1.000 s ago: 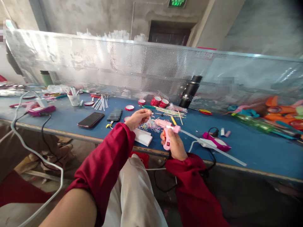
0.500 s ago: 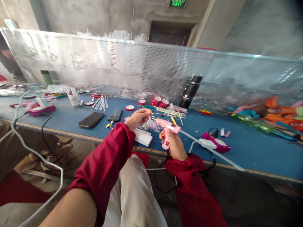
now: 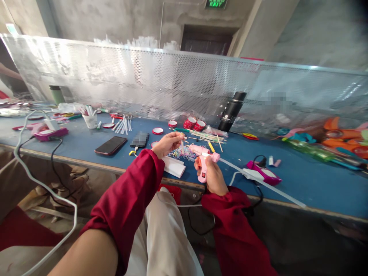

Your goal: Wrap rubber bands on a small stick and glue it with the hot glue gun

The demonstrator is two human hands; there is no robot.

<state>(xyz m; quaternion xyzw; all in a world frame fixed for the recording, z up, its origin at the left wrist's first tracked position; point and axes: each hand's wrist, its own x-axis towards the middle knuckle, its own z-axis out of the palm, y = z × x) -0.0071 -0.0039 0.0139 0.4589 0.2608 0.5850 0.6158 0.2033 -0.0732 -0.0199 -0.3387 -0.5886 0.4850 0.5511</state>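
Note:
My right hand (image 3: pixel 212 174) grips the handle of a pink hot glue gun (image 3: pixel 203 156) over the near edge of the blue table (image 3: pixel 301 180); a long clear glue stick (image 3: pixel 258 180) trails out of its back to the right. My left hand (image 3: pixel 167 143) pinches a short thin white stick (image 3: pixel 182 147) upright, just left of the gun's nozzle. Both arms wear dark red sleeves. Under the hands lie a heap of small coloured rubber bands (image 3: pixel 184 153) and a white foam block (image 3: pixel 173 167).
A black phone (image 3: pixel 110 145) lies left of my hands. Red-and-white lids and tape rolls (image 3: pixel 193 123), a black flask (image 3: pixel 231 111) and loose sticks sit behind. A magenta-and-white device (image 3: pixel 261 172) with cable lies right, another (image 3: pixel 49 133) far left. Perforated metal screen (image 3: pixel 172 80) backs the table.
Almost nothing differs: the glue gun in my right hand has shifted by a few pixels and its trailing glue stick swung slightly. My left hand holds the stick in the same place.

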